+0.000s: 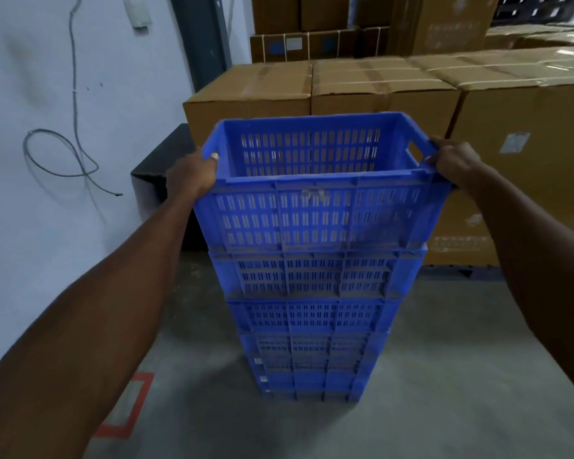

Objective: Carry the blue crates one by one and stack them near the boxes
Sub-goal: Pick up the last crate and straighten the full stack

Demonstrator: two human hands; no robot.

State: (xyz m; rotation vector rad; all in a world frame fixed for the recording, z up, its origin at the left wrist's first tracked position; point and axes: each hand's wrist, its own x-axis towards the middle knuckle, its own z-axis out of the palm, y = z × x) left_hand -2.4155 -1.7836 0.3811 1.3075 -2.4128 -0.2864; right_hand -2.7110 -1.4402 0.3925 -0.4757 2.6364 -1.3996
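A tall stack of several blue slotted crates stands on the grey floor in front of me. The top blue crate is empty and sits on the stack, a little askew. My left hand grips its left end at the rim, thumb over the edge. My right hand grips the right end by the handle slot. Brown cardboard boxes stand right behind the stack.
A white wall with a loose grey cable runs along the left. A black box sits on the floor between wall and cartons. An orange floor marking lies at lower left. More cartons are piled at the back and right.
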